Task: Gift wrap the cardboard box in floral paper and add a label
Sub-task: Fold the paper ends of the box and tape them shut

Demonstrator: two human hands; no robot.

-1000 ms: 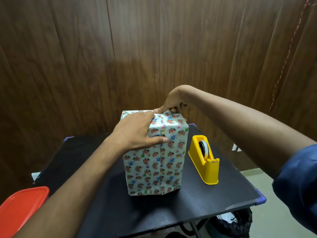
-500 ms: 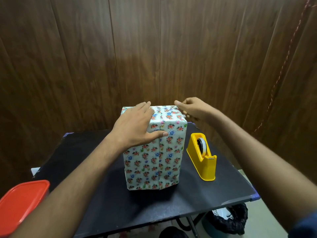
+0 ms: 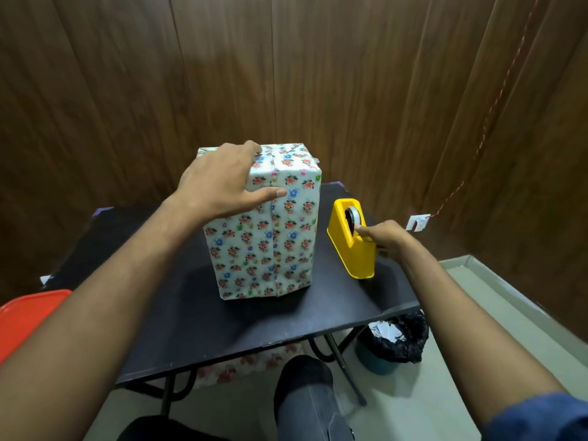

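The box [image 3: 270, 243], wrapped in white floral paper, stands upright in the middle of the black table [image 3: 222, 326]. My left hand [image 3: 219, 183] lies flat over its top left corner, fingers on the top face and thumb across the front seam. To the right of the box stands a yellow tape dispenser [image 3: 351, 243] with a tape roll in it. My right hand [image 3: 380, 238] is at the dispenser's near end, its fingertips pinching at the tape by the cutter.
A red plastic lid [image 3: 25, 319] lies at the left edge. Under the table sit a bin with a black liner [image 3: 394, 342] and a scrap of floral paper [image 3: 254, 366]. Wood panelling stands close behind the table. My knee [image 3: 305, 386] is below the table's front edge.
My right hand has left the box's top back edge and come down right to the tape dispenser. My left hand has stayed on the box top.
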